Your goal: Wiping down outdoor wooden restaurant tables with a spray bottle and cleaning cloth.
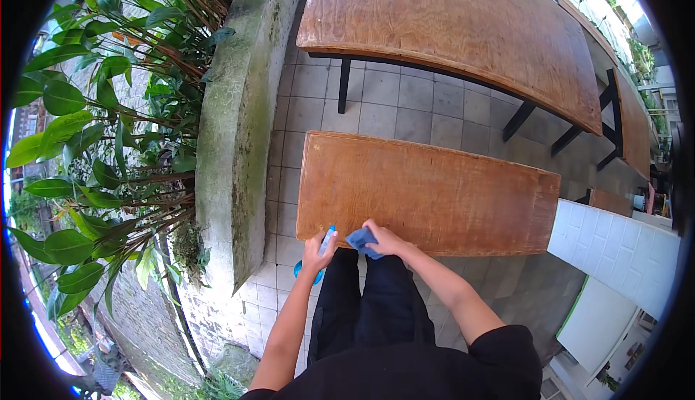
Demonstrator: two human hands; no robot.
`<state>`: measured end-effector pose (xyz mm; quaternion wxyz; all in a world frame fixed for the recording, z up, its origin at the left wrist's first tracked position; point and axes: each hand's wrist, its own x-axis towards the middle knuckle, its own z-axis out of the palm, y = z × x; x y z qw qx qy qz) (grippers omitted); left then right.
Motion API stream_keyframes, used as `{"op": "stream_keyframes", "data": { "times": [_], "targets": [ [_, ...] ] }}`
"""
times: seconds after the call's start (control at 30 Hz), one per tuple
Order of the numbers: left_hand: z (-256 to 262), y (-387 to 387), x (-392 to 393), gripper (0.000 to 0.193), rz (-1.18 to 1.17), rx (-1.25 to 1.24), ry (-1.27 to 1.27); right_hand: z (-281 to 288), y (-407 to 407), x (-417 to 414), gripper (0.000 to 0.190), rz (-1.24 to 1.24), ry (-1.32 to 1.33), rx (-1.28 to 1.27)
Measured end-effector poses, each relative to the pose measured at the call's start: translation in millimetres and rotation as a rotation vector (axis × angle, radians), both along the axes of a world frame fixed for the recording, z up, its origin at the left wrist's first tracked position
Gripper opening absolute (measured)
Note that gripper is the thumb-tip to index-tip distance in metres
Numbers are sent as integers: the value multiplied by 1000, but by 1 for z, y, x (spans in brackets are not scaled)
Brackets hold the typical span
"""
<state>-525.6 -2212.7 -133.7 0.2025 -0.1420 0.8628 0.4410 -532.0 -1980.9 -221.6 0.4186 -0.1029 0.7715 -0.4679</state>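
Note:
My left hand (316, 254) grips a spray bottle by its neck; the white and blue spray head (327, 239) shows above the fingers. Below the wrist, part of its blue body (298, 271) is visible, the rest being hidden by the hand and forearm. A folded blue-grey cloth (359, 241) is held in my right hand (384, 239). Both hands are at the near edge of a brown wooden bench (423, 193), close to its left end. Whether the cloth touches the wood, I cannot tell.
Beyond the bench stands a larger wooden table (445, 31) on black legs. A mossy concrete planter wall (222, 145) with leafy plants (76, 183) runs along the left. Grey square tiles (380, 90) cover the floor. At right is a white brick-patterned wall (613, 248).

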Motion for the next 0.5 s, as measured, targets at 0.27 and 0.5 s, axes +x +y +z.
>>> {"op": "stream_keyframes", "data": {
  "times": [0.27, 0.5],
  "targets": [
    [1, 22, 26, 39, 208, -73, -19, -40, -26, -100, 39, 187, 629, -34],
    [-6, 79, 51, 32, 318, 14, -2, -55, 7, -244, 40, -305, 946, 271]
  ]
}}
